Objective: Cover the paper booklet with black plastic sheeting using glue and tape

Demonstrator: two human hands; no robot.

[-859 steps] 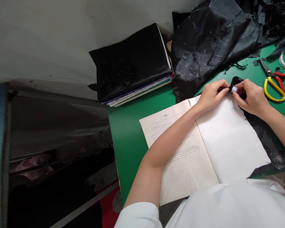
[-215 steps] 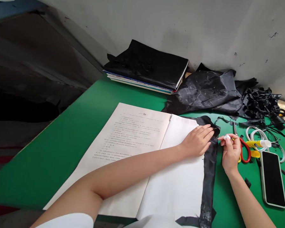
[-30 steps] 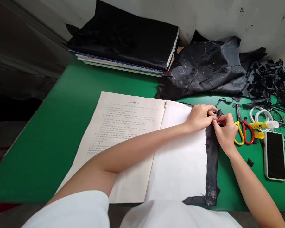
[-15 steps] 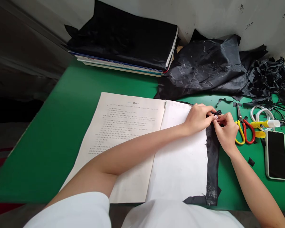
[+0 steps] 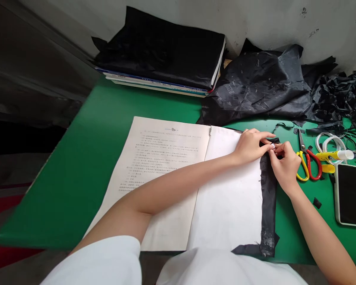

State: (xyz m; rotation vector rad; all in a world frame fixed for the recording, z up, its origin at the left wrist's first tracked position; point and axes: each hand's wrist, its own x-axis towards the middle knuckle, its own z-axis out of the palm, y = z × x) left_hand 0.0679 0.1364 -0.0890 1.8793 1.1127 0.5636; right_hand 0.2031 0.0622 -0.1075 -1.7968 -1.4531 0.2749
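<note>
An open book (image 5: 166,158) lies before me, with a printed page on the left and a blank white sheet (image 5: 228,206) on the right. Black fabric (image 5: 268,213) is folded over that sheet's right edge, and its lower corner is creased. My left hand (image 5: 252,145) reaches across to the upper right corner, thumb and fingers closing on the fabric there. From the right, my right hand (image 5: 285,163) pinches the same corner, its fingertips meeting the left thumb. The fingers partly hide the fabric in their grip.
Right of my hands lie scissors (image 5: 309,162), a yellow glue stick (image 5: 334,155), its cap (image 5: 328,169), white rings (image 5: 332,144) and a phone (image 5: 349,194). Behind are crumpled black fabric (image 5: 258,85), dark scraps (image 5: 338,95) and a stack of books (image 5: 166,47) on the green table (image 5: 77,166).
The whole view has shifted slightly, so things sit a little farther right. At the corner, the black fabric bit between my fingers now lies lower, and my left index finger stretches out farther.
</note>
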